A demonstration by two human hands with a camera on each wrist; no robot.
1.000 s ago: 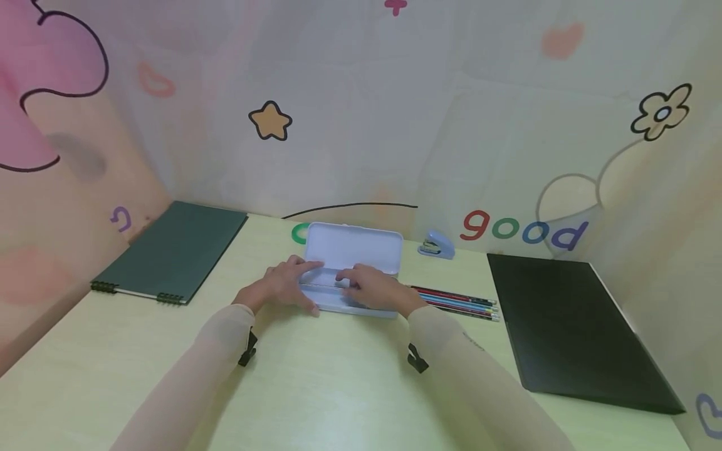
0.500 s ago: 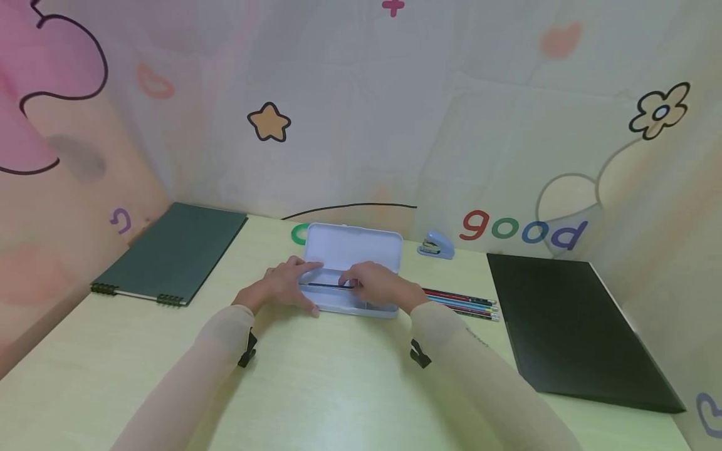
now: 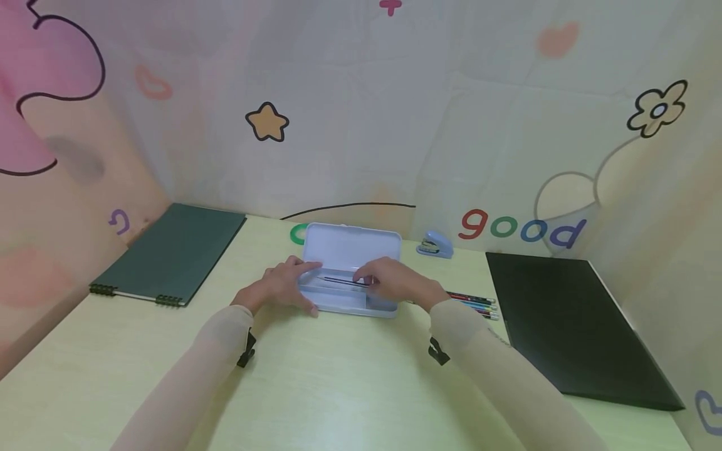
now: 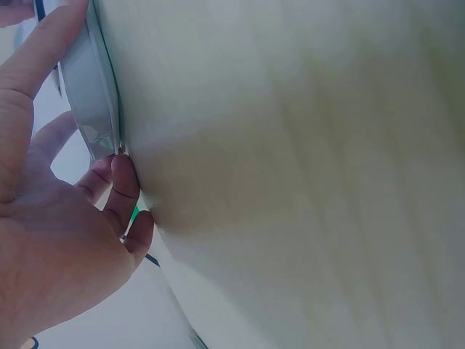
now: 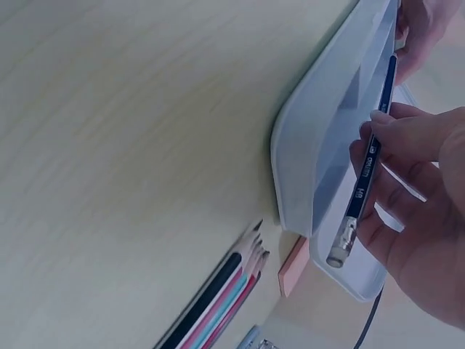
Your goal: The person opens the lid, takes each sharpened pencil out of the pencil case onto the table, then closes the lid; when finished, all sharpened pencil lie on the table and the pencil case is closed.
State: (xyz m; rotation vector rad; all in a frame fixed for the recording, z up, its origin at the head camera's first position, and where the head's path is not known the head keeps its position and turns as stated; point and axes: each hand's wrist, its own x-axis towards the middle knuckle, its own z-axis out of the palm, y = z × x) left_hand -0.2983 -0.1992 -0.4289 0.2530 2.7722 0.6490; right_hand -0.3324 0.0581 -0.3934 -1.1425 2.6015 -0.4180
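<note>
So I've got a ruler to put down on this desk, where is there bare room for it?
The wide strip of desk in front of the pencil case, between the sleeves, is bare. Also bare is the patch between the green notebook and the case. It is crowded right of the case: pencils, stapler, black folder.

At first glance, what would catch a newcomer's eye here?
The open pale-blue case at mid-desk, with both hands on it: the left hand holds its left end, and the right hand pinches a dark pencil over the tray. Next, more pencils lie right of the case, flanked by a green notebook at far left and a black folder at right.
</note>
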